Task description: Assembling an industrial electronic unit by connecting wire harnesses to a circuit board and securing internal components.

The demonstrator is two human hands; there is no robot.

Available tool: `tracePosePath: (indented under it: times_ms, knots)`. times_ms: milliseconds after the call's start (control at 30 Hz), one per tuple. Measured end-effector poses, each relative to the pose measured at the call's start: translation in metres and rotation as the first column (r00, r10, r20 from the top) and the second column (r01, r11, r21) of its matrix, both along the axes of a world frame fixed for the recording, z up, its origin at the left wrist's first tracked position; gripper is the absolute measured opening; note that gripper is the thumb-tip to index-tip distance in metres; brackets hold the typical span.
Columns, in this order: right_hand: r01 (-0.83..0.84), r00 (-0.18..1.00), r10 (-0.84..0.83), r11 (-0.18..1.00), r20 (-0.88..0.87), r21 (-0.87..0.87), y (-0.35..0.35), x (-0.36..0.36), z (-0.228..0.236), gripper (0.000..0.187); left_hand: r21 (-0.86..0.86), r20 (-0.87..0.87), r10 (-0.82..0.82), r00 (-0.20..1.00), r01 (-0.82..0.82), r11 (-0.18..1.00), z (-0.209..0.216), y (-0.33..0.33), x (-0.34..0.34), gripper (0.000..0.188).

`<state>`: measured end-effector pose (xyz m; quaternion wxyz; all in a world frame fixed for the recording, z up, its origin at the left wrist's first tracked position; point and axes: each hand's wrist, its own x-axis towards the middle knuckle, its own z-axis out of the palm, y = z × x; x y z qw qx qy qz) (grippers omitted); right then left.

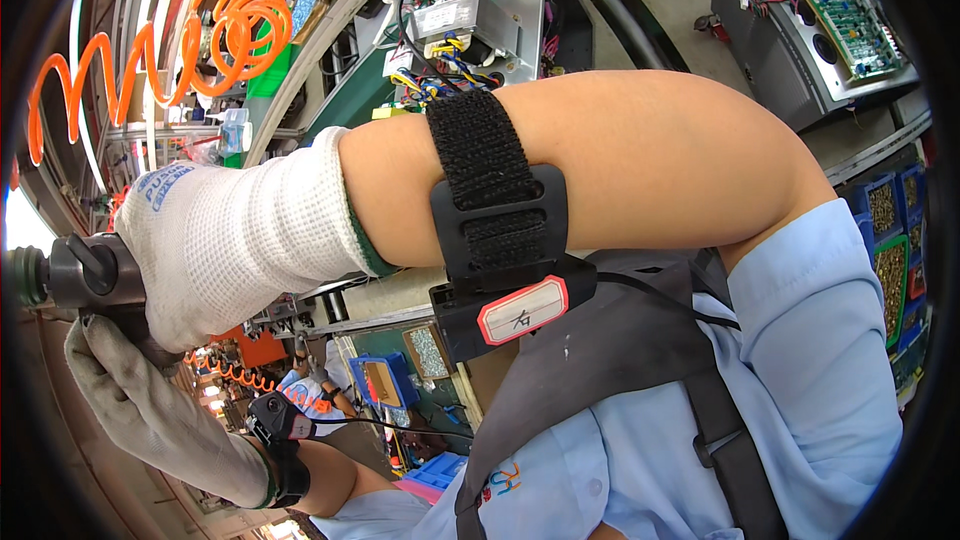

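Note:
My right arm crosses the view from the right, with a black strap and a small black device (510, 305) on the forearm. In a white knit glove, my right hand (200, 240) is closed round a dark cylindrical hand tool (95, 273) at the left edge. A small lever sits on the tool's side, and a green ribbed ring on its outer end. From below, my left hand (130, 390), in a greyish glove, has its fingers bent together against the tool's underside. The palm hides part of that grip. The tool's working end is not visible.
Orange coiled hoses (255, 35) hang at upper left. Beyond my right arm lie an open metal unit with wiring (465, 20) and a grey case with a green circuit board (840, 10). Blue parts bins (880, 205) line the right. Another person (315, 390) works in the background.

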<state>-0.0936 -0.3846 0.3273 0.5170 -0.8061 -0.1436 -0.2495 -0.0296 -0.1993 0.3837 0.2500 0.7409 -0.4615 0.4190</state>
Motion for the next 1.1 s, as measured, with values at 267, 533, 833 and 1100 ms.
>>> tracePosePath:
  times_ms: [267,533,833,1100]
  knots:
    - [0.107,0.991,-0.115,0.986,0.063,0.126,-0.007,-0.007,-0.014,0.025,-0.07,-0.324,-0.18,0.929,0.166,0.984,-0.037,0.017,0.025,0.039]
    - [-0.065,0.992,-0.024,0.743,0.123,0.666,-0.079,-0.072,-0.055,0.019,-0.051,-0.997,-0.054,-0.049,-0.051,0.997,-0.305,0.086,0.103,0.098]
    - [0.547,0.732,-0.682,0.59,0.004,0.594,0.008,-0.179,-0.027,0.025,-0.497,-0.852,-0.508,0.126,0.105,0.861,-0.351,0.048,0.151,0.073]
    - [0.778,0.409,-0.912,0.323,-0.045,0.538,0.116,-0.21,-0.021,0.035,-0.523,-0.721,-0.632,0.285,0.373,0.766,-0.346,0.023,0.201,0.055]
